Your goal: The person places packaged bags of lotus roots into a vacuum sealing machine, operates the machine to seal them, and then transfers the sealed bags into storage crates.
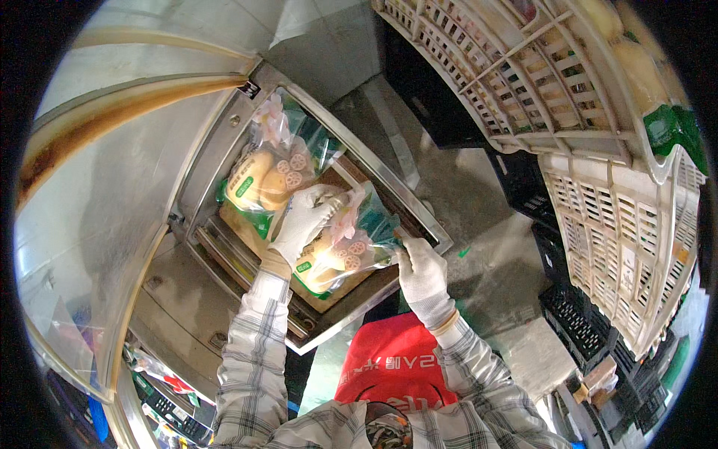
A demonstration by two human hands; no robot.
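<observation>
My left hand (305,221), in a white knit glove, rests at the upper edge of a printed clear plastic bag (331,258) holding pale yellow, potato-like produce. My right hand (422,275), gloved alike, pinches the open end of that bag at its right corner. The bag lies on a tan board (238,224) inside the metal frame of a machine, seemingly a chamber vacuum sealer (387,174). A second bag of the same kind (263,179) lies beyond my left hand, its clear end reaching towards the far corner. My left fingertips are partly hidden by plastic film.
The sealer's raised transparent lid (134,134) stands at left. White plastic crates (606,241) with slotted sides are at right, the upper one (538,73) holding bagged produce. Black crates (572,320) stand beside and below them. A metal rim (437,236) borders the chamber.
</observation>
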